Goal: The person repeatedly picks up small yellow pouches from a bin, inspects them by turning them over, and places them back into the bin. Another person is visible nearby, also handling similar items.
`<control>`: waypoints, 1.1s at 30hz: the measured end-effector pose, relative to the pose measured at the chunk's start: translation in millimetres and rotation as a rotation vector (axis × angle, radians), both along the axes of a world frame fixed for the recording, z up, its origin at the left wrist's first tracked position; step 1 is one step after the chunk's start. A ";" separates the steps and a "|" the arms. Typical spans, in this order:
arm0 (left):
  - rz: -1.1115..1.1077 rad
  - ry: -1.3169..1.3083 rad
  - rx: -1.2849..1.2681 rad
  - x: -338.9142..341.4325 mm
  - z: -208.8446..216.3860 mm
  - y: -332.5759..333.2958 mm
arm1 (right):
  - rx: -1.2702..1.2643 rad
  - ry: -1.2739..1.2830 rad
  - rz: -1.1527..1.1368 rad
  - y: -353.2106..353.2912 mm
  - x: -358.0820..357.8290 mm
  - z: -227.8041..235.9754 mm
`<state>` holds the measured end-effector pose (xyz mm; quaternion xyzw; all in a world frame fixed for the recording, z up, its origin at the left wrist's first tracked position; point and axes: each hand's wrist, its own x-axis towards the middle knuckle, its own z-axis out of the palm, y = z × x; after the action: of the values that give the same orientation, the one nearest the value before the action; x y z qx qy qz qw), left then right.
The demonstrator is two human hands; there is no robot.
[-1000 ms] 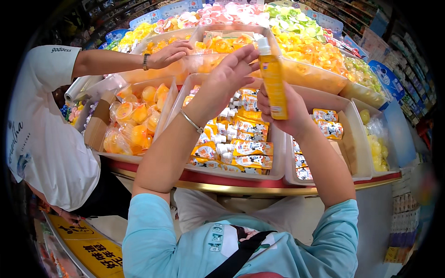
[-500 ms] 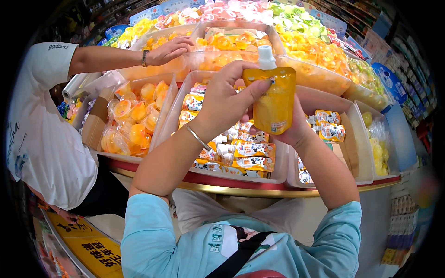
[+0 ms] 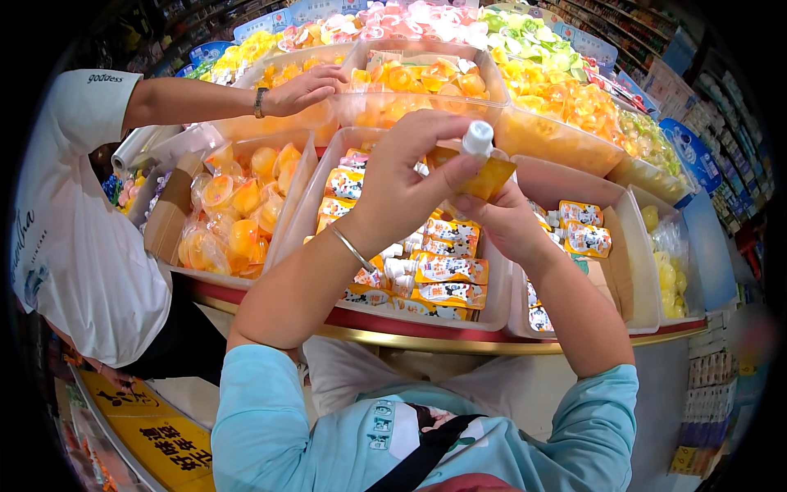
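A yellow spouted pouch with a white cap is held between my two hands, above a bin of similar pouches. It is tipped so that its cap points up toward me and its broad face is foreshortened. My left hand grips it by the upper side, thumb near the cap. From below and the right, my right hand closes on its lower part; some of those fingers are hidden. Beneath lie several orange-and-white pouches in a clear plastic bin.
Another person's hand reaches over the bins at the left. Orange jelly cups fill a bin at left. Right of centre, a bin holds more pouches and cardboard. Yellow, pink and green packaged sweets rise behind. A gold-edged counter runs in front.
The pouch has tilted from upright, its cap swinging toward me and its face turning away. My right hand has shifted slightly left, up against it. The other person's arm stays nearly still.
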<state>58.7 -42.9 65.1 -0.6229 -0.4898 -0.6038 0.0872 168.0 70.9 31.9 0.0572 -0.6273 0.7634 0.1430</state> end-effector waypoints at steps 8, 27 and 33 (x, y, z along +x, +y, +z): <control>0.112 0.355 0.134 -2.4 3.5 -0.2 | 0.022 0.042 0.045 -1.2 1.2 7.5; 0.136 0.425 0.202 0.5 3.2 1.0 | 0.120 0.022 -0.021 0.0 2.8 4.9; 0.136 0.405 0.203 0.1 0.1 2.7 | 0.052 -0.008 -0.005 -1.8 2.0 5.1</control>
<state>58.8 -40.1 65.1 -0.6850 -0.4397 -0.5055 0.2864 170.0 69.2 37.0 0.0563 -0.6477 0.7466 0.1411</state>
